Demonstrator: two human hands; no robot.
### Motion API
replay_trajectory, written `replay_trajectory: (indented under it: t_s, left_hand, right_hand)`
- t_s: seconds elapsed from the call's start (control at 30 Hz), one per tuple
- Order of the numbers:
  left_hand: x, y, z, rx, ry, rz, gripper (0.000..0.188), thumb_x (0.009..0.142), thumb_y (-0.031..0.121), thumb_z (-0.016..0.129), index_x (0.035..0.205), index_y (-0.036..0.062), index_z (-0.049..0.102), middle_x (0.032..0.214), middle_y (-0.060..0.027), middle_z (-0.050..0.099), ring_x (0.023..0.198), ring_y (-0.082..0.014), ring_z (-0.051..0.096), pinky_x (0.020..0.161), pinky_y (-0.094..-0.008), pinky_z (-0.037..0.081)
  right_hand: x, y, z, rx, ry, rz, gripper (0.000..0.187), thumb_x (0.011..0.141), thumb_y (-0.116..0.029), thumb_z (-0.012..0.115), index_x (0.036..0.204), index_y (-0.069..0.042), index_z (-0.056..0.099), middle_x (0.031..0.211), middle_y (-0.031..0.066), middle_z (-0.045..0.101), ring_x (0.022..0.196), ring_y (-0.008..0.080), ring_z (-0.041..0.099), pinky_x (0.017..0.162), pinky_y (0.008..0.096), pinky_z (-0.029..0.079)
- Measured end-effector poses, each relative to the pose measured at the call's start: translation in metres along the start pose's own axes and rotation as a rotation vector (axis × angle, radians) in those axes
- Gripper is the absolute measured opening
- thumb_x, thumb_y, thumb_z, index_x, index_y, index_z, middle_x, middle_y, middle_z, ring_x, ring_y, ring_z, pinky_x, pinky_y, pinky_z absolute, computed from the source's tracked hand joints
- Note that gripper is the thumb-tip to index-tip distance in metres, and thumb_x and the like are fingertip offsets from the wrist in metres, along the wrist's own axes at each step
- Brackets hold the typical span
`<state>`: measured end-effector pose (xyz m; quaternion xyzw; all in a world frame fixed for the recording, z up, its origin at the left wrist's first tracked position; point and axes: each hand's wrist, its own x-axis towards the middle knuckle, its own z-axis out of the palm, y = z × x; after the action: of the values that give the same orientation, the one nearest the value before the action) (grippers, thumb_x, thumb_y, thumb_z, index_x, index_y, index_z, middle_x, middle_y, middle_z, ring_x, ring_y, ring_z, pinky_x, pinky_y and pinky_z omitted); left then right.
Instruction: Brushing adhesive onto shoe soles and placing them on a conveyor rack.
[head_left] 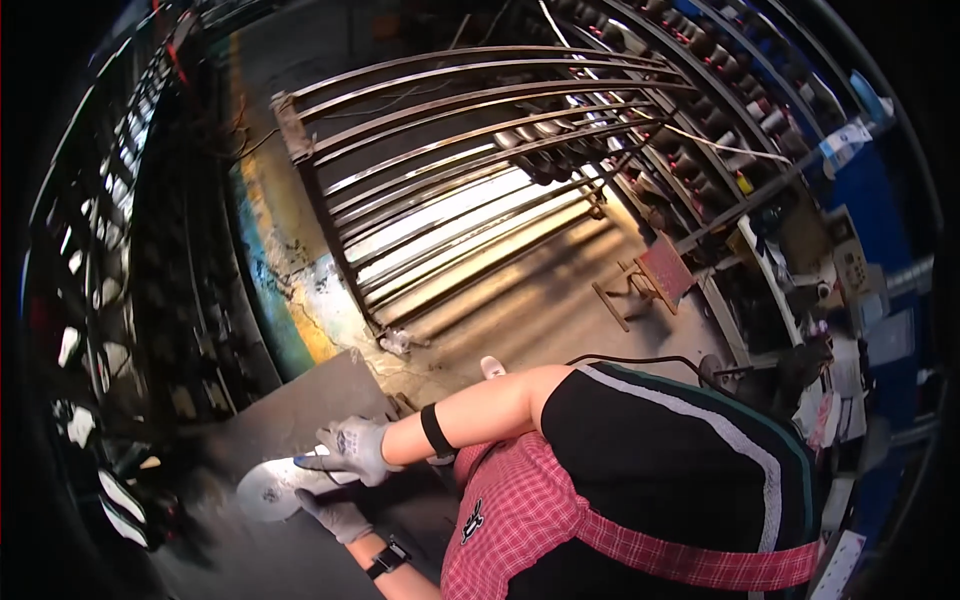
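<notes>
A flat, silvery piece with a rounded end (268, 491) is at the lower left, low over or resting on a dark grey tabletop (300, 405); I cannot tell which. It looks like shiny metal or film. My right hand (355, 450), in a grey glove, grips its upper edge, fingers reaching over it. My left hand (340, 517), also gloved, is closed on its lower edge. The gloves hide the near end of the piece. A black band (435, 432) circles my right forearm, and a dark watch (389, 557) is on my left wrist.
Beyond the table stands a rusty metal-bar rack (400, 190) with several dark rounded items (543, 150) on it. A small reddish stool (664, 272) stands on the floor. Shelves of dark shapes (700, 160) line the right; dark metal racking (110, 250) fills the left.
</notes>
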<state>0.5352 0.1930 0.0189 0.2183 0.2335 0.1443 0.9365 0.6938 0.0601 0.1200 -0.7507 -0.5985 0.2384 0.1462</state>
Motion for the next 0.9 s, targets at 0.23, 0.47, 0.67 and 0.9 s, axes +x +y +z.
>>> replay_trajectory:
  t_s: [0.23,0.47,0.67,0.9]
  left_hand:
    - [-0.015,-0.076,0.031,0.102,0.402,0.439,0.061,0.093,0.049,0.053,0.136,0.0055,0.052,0.137,-0.0135,0.053,0.125,-0.0284,0.051,0.107,-0.0421,0.039]
    - [-0.015,-0.250,0.151,0.363,0.890,0.241,0.038,0.084,0.031,0.067,0.108,0.0017,0.064,0.104,-0.0105,0.065,0.092,-0.0243,0.061,0.083,-0.0358,0.051]
    - [0.121,-0.431,0.233,1.589,-0.079,-0.148,0.033,0.091,0.014,0.061,0.120,-0.0003,0.061,0.119,-0.0159,0.062,0.106,-0.0279,0.061,0.094,-0.0368,0.048]
    - [0.311,-0.627,0.430,2.339,-1.229,0.343,0.064,0.083,0.033,0.067,0.142,0.0203,0.046,0.131,-0.0200,0.055,0.127,-0.0392,0.047,0.107,-0.0511,0.035]
  right_hand:
    - [-0.115,0.118,0.014,0.515,0.097,-0.127,0.115,0.065,-0.039,0.083,0.156,-0.014,0.017,0.145,0.0272,0.037,0.132,0.0459,0.040,0.108,0.0494,0.038]
    - [-0.371,0.396,0.010,0.505,0.319,0.792,0.075,0.084,-0.049,0.063,0.143,-0.008,0.042,0.141,0.0219,0.048,0.130,0.0377,0.047,0.111,0.0418,0.036]
    - [-0.526,0.625,-0.064,0.012,0.167,1.326,0.079,0.078,-0.050,0.065,0.148,-0.024,0.039,0.148,0.0229,0.038,0.140,0.0414,0.031,0.116,0.0492,0.027]
    - [-0.610,0.846,-0.099,-0.401,-0.137,1.299,0.081,0.075,-0.060,0.062,0.141,-0.015,0.049,0.149,0.0157,0.044,0.140,0.0334,0.038,0.117,0.0529,0.025]
